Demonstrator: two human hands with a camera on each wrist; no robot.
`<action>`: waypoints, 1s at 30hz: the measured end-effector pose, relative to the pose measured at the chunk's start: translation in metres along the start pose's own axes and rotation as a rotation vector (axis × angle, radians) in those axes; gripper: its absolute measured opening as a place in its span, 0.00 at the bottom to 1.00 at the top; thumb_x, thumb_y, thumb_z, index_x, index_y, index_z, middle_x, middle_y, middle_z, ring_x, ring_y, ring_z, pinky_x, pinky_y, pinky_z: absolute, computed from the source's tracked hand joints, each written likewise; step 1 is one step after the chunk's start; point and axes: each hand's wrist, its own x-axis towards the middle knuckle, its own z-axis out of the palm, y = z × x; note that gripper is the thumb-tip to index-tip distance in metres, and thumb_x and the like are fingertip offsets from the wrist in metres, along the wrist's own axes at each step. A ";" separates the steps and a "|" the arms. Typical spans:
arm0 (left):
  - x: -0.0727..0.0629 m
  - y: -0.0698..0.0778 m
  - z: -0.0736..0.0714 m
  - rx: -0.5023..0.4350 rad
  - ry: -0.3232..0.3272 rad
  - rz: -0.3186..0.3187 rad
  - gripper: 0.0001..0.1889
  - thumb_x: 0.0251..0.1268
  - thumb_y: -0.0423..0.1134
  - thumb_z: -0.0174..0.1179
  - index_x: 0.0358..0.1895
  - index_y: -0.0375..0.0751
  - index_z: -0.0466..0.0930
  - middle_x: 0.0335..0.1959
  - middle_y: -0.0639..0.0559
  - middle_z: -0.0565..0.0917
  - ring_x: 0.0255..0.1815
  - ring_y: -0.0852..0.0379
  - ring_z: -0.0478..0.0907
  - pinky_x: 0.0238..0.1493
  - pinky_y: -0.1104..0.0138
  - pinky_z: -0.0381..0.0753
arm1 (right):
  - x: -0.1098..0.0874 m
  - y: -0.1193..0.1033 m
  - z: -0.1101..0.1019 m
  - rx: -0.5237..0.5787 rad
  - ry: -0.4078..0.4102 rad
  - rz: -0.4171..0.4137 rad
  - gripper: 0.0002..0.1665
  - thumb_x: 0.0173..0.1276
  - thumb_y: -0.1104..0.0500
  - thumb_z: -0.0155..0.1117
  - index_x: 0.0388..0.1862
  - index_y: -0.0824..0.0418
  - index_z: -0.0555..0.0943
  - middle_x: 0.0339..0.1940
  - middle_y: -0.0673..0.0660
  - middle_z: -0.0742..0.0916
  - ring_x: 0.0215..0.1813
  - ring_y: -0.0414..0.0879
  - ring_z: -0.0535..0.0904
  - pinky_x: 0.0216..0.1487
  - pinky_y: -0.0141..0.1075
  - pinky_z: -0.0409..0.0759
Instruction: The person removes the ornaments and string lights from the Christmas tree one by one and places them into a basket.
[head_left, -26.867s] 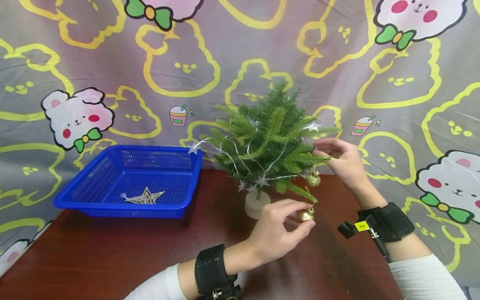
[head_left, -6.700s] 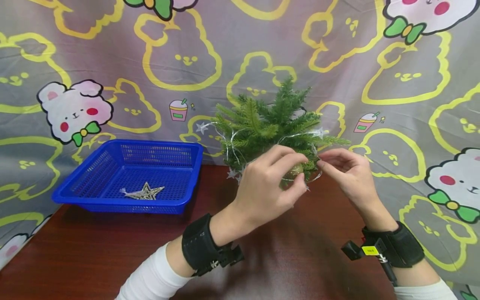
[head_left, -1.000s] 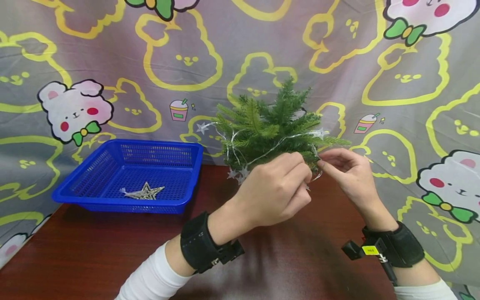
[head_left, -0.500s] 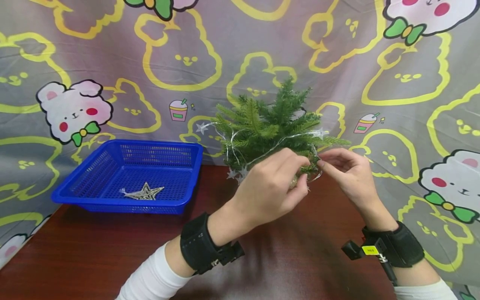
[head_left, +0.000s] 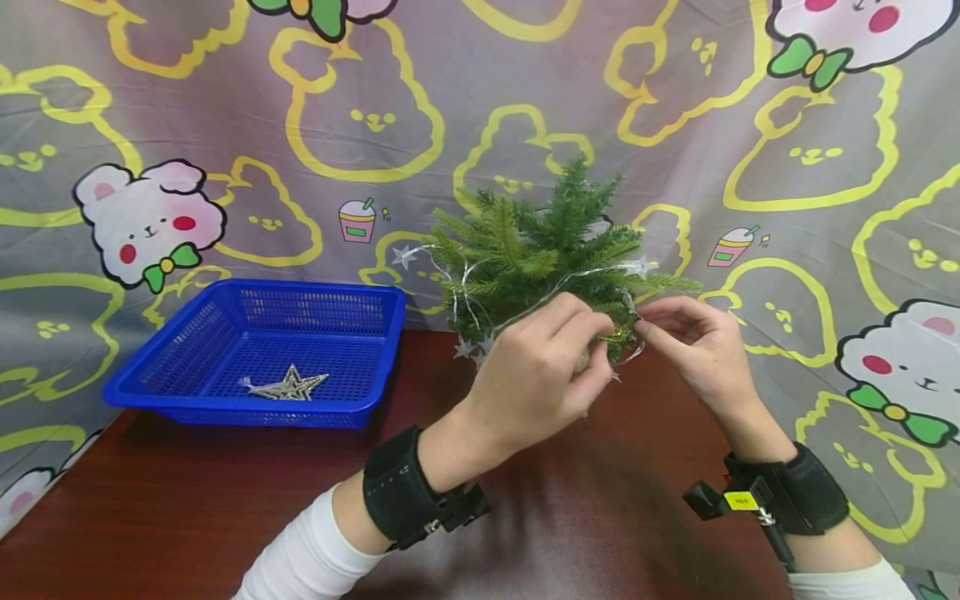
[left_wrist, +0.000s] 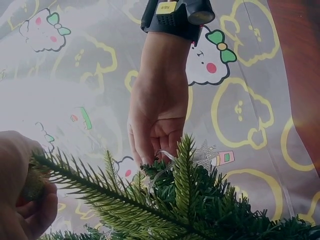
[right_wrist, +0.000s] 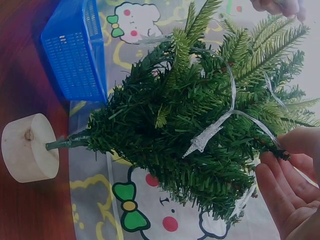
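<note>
A small artificial Christmas tree point(head_left: 551, 242) stands on the table, wrapped in a clear string of star lights point(head_left: 480, 346). At its front right, my left hand point(head_left: 525, 379) holds a glittery gold bauble point(head_left: 582, 360) between curled fingers and thumb, close to a branch tip. The left wrist view shows the gold bauble point(left_wrist: 33, 187) under a branch. My right hand point(head_left: 697, 346) pinches a branch tip with the light wire beside it, as the right wrist view shows at the fingers point(right_wrist: 280, 185). Whether the bauble's loop is on the branch is hidden.
To the left sits a blue plastic basket point(head_left: 251, 408) with a gold star ornament point(head_left: 292, 384) in it. The tree's round wooden base point(right_wrist: 32, 147) rests on the brown table point(head_left: 300, 492). A cartoon-patterned curtain point(head_left: 390, 125) hangs behind.
Compared with one second ago, my left fingers have loosened a little and shifted, so the bauble shows between them. My right hand has stayed put. Much earlier, two gold baubles showed near the lower right branches.
</note>
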 end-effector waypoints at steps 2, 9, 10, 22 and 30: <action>0.000 0.000 0.000 0.007 -0.006 -0.015 0.07 0.62 0.33 0.57 0.40 0.40 0.83 0.35 0.54 0.80 0.31 0.65 0.73 0.36 0.76 0.75 | 0.000 0.000 0.000 0.012 -0.001 -0.003 0.11 0.64 0.68 0.68 0.45 0.72 0.82 0.35 0.46 0.89 0.36 0.35 0.86 0.38 0.24 0.82; 0.002 0.003 0.000 0.016 -0.045 -0.065 0.06 0.66 0.36 0.59 0.36 0.43 0.85 0.32 0.54 0.76 0.28 0.64 0.71 0.32 0.75 0.73 | 0.000 0.000 0.000 0.029 -0.001 -0.001 0.11 0.64 0.69 0.68 0.44 0.72 0.82 0.35 0.46 0.89 0.36 0.36 0.86 0.38 0.24 0.82; 0.002 0.003 0.000 0.014 -0.050 -0.068 0.06 0.66 0.36 0.59 0.35 0.43 0.86 0.32 0.54 0.76 0.28 0.64 0.71 0.32 0.75 0.73 | 0.000 0.000 0.000 0.023 0.001 -0.001 0.11 0.64 0.69 0.68 0.44 0.72 0.82 0.35 0.46 0.89 0.36 0.36 0.86 0.38 0.24 0.82; 0.005 0.005 0.003 0.024 -0.056 -0.062 0.08 0.69 0.36 0.56 0.36 0.44 0.86 0.33 0.57 0.81 0.35 0.63 0.78 0.41 0.73 0.78 | 0.000 0.000 0.000 -0.018 0.005 -0.006 0.10 0.64 0.69 0.67 0.44 0.71 0.83 0.35 0.44 0.89 0.37 0.35 0.86 0.38 0.24 0.82; 0.008 0.006 0.005 -0.053 -0.006 -0.114 0.07 0.68 0.36 0.57 0.35 0.43 0.86 0.32 0.56 0.81 0.31 0.66 0.75 0.35 0.77 0.74 | 0.000 0.000 -0.001 -0.023 0.005 -0.004 0.10 0.64 0.68 0.68 0.44 0.70 0.83 0.35 0.44 0.89 0.37 0.35 0.86 0.38 0.24 0.82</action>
